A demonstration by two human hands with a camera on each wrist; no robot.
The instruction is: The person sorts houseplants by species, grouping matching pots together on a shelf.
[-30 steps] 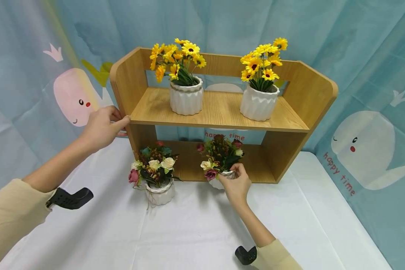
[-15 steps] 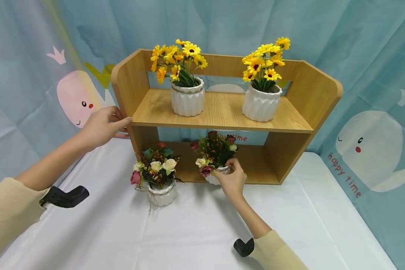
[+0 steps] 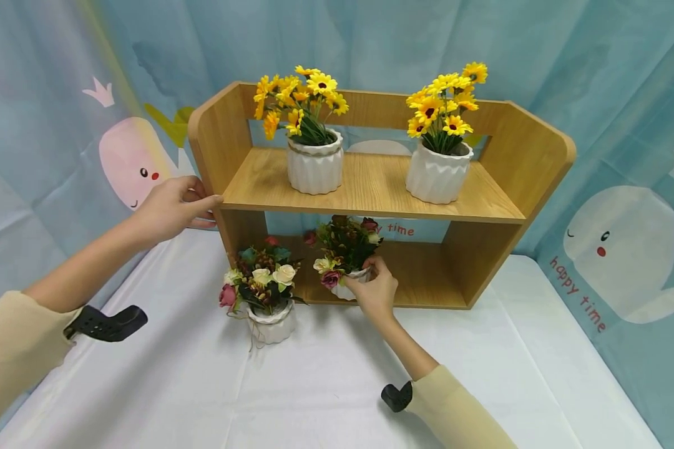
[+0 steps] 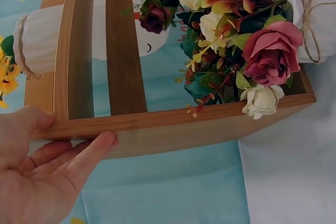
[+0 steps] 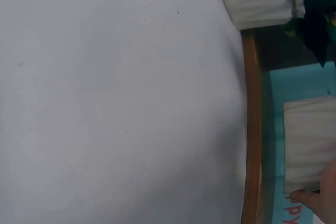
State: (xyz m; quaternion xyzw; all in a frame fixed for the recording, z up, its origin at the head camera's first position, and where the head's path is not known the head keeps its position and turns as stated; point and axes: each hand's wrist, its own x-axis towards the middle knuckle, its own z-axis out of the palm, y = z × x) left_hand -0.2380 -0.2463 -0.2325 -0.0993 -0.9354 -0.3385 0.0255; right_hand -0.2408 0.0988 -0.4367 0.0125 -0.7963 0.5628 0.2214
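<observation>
A two-tier wooden shelf (image 3: pixel 371 213) stands on the white table. My left hand (image 3: pixel 165 211) holds the front edge of its left side, thumb on one face and fingers on the other, as the left wrist view confirms. With my right hand (image 3: pixel 373 290) I grip the rim of a white flowerpot (image 3: pixel 344 289) of artificial roses, at the lower compartment's front. Only fingers of that hand appear beside the pot (image 5: pixel 307 145) in the right wrist view. To its left, another white pot (image 3: pixel 272 324) of roses, tied with twine, stands just before the shelf.
Two white pots of yellow daisies, the left one (image 3: pixel 314 168) and the right one (image 3: pixel 438 174), stand on the upper tier. A blue curtain (image 3: pixel 371 37) with cartoon whales hangs behind. The white tablecloth (image 3: pixel 292 399) spreads out in front.
My right hand has moved the rose pot leftward and a little farther back, into the lower compartment's front. The left hand keeps its hold on the shelf. The head view has shifted slightly.
</observation>
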